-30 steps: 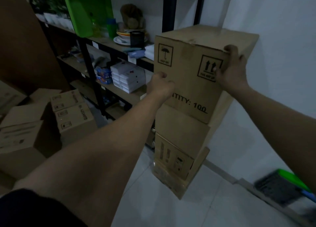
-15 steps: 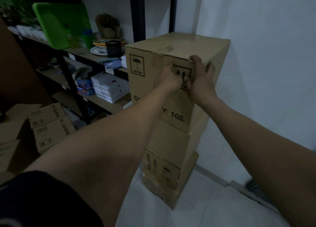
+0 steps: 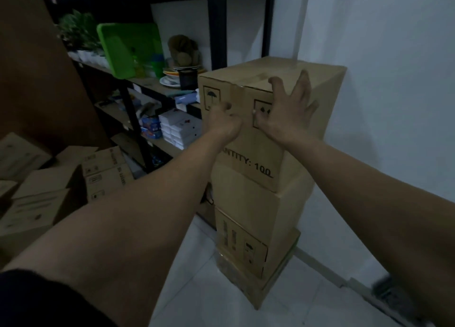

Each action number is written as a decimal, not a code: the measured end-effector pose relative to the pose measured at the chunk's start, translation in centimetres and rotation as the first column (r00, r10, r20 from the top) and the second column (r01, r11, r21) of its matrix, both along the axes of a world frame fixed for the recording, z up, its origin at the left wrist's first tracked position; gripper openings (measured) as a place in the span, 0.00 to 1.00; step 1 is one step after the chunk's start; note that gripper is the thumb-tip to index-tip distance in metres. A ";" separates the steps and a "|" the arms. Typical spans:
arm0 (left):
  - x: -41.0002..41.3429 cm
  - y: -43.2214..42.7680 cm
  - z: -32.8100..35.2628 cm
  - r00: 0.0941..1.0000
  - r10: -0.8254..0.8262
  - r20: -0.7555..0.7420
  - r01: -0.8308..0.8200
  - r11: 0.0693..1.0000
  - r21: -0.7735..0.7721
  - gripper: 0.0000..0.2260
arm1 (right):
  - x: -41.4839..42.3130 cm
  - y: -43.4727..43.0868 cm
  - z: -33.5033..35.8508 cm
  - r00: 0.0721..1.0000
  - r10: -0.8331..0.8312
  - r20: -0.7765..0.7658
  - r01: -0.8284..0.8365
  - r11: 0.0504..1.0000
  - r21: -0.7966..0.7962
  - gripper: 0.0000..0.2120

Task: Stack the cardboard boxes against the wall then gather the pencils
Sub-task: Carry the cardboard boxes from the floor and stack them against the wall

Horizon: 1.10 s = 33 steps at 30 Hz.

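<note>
We see brown cardboard box (image 3: 258,154), marked "100", atop box stack (image 3: 256,218) against white wall (image 3: 381,80). Our right hand (image 3: 285,115) presses its front, fingers spread wide; left hand (image 3: 221,122) fingers curled, knuckles against front.

The pale tiled floor (image 3: 202,289) carried the stack of cardboard boxes (image 3: 256,228) directly below the fingers (image 3: 302,85); loose boxes (image 3: 105,176) sat well to their left.

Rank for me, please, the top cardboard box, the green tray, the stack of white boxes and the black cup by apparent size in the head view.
1. top cardboard box, though it is also nearest the camera
2. green tray
3. stack of white boxes
4. black cup
</note>
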State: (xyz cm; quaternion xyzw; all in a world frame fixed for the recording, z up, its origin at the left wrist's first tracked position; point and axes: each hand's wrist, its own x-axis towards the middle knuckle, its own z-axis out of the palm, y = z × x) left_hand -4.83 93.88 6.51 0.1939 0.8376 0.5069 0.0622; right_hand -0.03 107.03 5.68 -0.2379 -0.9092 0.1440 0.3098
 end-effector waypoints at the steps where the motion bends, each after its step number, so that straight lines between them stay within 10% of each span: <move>1: -0.1 -0.9 0.0 1.000 0.021 -0.003 -0.021 1.000 -0.014 0.22 | -0.2 -0.7 0.3 1.000 0.012 0.014 -0.013 0.998 0.069 0.34; 5: -0.2 -5.3 -0.1 0.990 0.136 -0.035 -0.137 0.989 -0.050 0.07 | -1.7 -4.1 0.6 0.991 0.121 0.064 -0.132 0.966 0.222 0.31; 13: -2.3 -16.6 -1.7 0.942 0.331 -0.062 -0.335 0.940 -0.068 0.18 | -6.6 -13.7 -2.0 0.875 0.475 0.087 -0.477 0.879 0.001 0.31; 33: -15.0 -48.5 -10.8 0.849 0.516 0.114 -0.502 0.855 -0.128 0.20 | -21.6 -41.3 -10.2 0.796 0.556 0.238 -0.497 0.826 -0.268 0.29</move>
